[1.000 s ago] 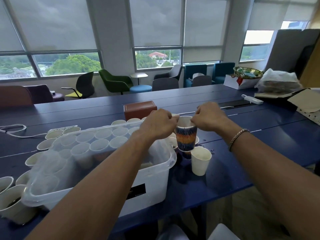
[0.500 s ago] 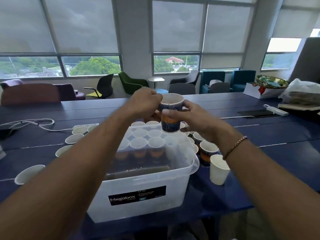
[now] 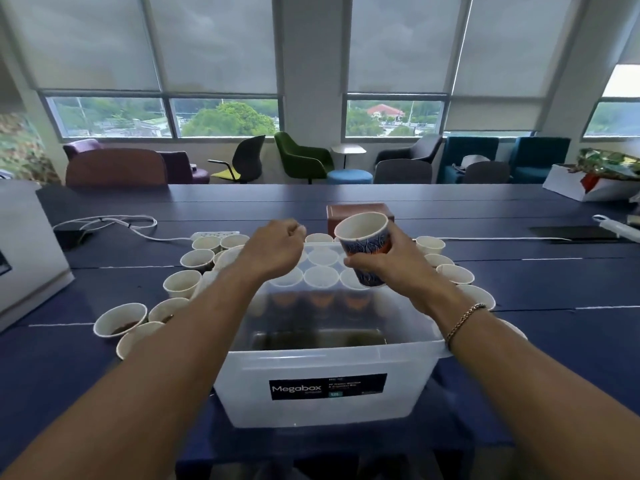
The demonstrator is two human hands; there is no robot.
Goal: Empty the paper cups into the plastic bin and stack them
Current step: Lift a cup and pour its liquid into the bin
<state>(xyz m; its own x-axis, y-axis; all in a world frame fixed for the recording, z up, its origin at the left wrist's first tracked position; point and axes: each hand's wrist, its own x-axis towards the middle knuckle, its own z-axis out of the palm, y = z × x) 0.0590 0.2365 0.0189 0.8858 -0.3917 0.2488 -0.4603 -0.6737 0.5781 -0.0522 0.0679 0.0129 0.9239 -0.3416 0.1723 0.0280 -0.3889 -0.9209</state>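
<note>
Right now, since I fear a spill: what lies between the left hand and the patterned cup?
A bare gap, in the head view: left hand and patterned cup stand apart, with only white cups showing lower down behind.

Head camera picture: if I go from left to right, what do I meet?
Grey box → white paper cup with brown dregs → left hand → blue patterned paper cup → white power strip at the far right.

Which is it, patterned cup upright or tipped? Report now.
Tipped. The right hand holds the patterned cup over the plastic bin with its mouth leaning toward the camera; the visible inside looks empty.
</note>
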